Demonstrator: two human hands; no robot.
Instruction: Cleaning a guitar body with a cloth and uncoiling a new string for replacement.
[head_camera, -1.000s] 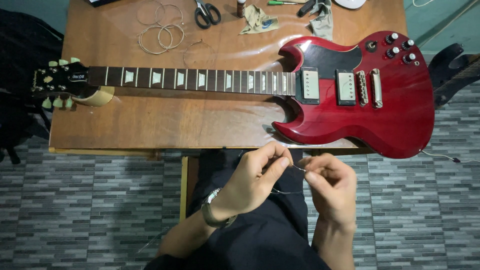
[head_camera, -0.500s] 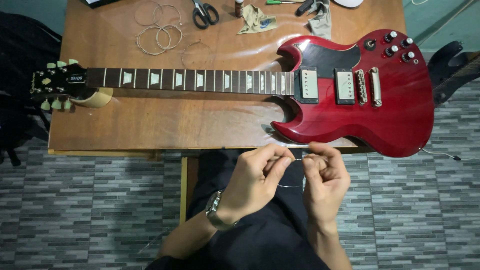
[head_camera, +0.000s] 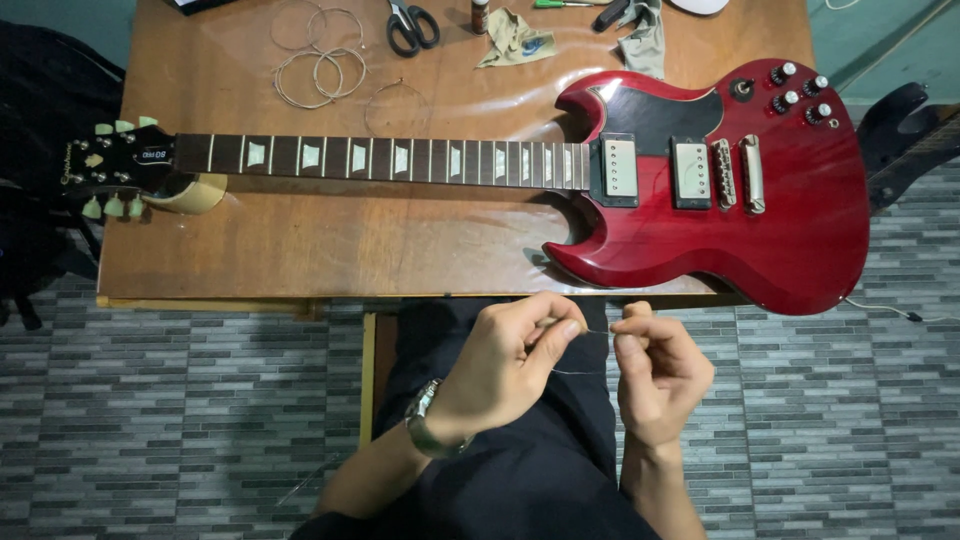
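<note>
Since the earlier frames my hands are drawing closer together and the wire between them is shortening; the guitar is lying where it was. Right now I am pinching a thin guitar string (head_camera: 597, 333) just below the tabletop (head_camera: 300, 250) edge, lower centre of the frame, over my dark-clothed lap. My left hand (head_camera: 505, 365) is curling its fingers (head_camera: 560, 335) tight on one part of the string, and my right hand (head_camera: 655, 370) is closing thumb and forefinger on the other, the two hands just beside each other. A slack loop of it is sagging beneath the taut run.

I am judging the string as very light, springy and slippery, thin enough to kink or prick, so I would be gripping it close to the working end between fingertip pads rather than far along its length.

The red guitar (head_camera: 800, 230) is lying flat across the tabletop, neck toward the left of the frame, with no strings showing on it. Coiled strings (head_camera: 318, 72) are sitting at upper left, scissors (head_camera: 410, 25) at top centre, and cloths (head_camera: 515, 40) beside them.
</note>
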